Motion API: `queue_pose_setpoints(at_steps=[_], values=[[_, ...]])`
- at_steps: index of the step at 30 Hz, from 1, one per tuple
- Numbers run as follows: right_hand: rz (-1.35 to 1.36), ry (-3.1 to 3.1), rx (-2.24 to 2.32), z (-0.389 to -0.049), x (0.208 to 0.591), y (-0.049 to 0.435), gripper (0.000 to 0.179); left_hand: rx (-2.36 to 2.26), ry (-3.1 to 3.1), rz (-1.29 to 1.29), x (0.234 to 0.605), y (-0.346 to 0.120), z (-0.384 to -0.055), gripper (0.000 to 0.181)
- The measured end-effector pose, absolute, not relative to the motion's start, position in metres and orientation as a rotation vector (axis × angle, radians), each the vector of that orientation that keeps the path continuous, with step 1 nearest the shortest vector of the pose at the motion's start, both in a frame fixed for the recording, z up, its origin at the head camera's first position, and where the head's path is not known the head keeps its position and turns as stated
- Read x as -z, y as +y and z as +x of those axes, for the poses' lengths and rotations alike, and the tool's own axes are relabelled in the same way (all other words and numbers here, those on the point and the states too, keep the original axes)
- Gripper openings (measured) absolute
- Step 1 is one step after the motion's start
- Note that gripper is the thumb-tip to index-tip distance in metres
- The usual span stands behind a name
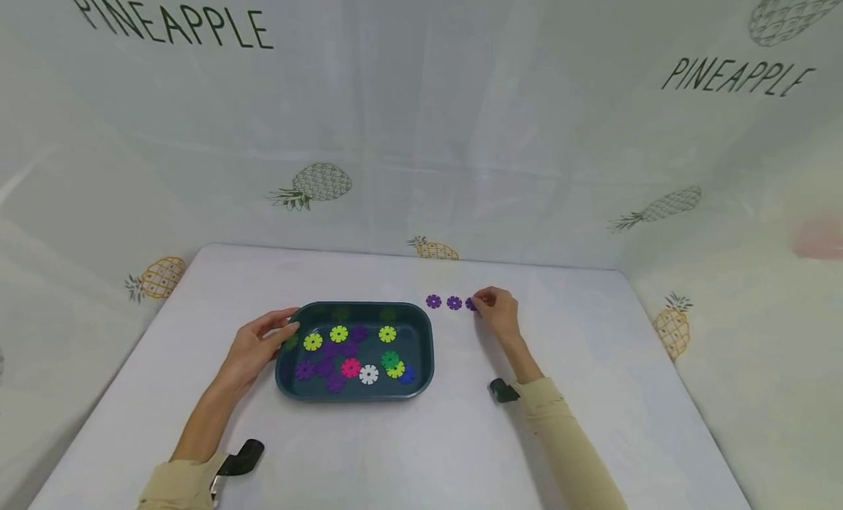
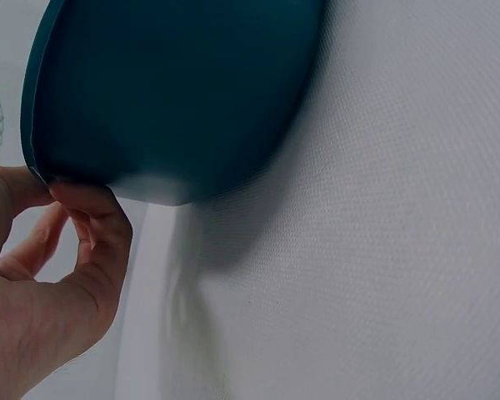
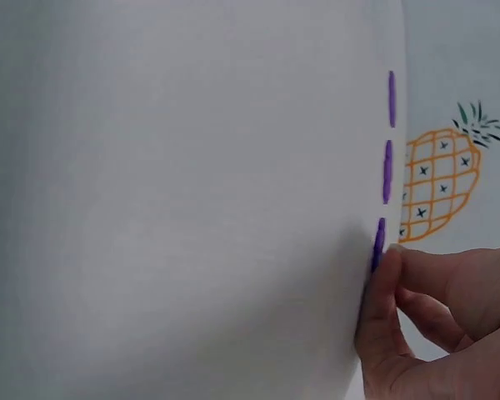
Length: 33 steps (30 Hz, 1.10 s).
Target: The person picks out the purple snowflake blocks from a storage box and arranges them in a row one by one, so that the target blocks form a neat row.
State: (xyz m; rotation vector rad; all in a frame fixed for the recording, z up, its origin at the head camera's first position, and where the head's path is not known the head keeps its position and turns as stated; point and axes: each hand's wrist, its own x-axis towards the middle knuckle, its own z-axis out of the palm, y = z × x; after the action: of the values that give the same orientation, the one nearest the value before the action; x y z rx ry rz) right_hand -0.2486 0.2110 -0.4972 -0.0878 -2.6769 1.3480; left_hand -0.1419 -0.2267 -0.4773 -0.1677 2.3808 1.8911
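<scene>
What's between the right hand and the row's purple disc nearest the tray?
The middle purple disc, on the table; the right hand touches the end disc. Shown in head view.

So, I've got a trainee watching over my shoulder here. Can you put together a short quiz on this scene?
1. Multiple choice: what does the left hand grip?
A) a yellow disc
B) the rim of the tray
C) the right sleeve

2. True or false: the white disc lies outside the tray.

3. Fill in the colour: the right hand is at one end of a row of three ____ discs.

Key:
1: B.
2: False; the white disc is inside the tray.
3: Purple.
</scene>
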Motion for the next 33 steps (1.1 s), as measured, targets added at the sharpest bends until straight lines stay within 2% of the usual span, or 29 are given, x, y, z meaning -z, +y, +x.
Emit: queue_pose_setpoints(at_steps=[16,33], values=[[0.029,-2.671,-1.34,-0.243,0.478,0.21,0.016,-1.854,2.395,-0.187,0.479,-0.226,-0.143,0.058],[0.344,-2.646,-1.372,-0.219,0.441,0.152,0.013,-1.86,2.394,-0.183,0.48,-0.227,-0.142,0.059]])
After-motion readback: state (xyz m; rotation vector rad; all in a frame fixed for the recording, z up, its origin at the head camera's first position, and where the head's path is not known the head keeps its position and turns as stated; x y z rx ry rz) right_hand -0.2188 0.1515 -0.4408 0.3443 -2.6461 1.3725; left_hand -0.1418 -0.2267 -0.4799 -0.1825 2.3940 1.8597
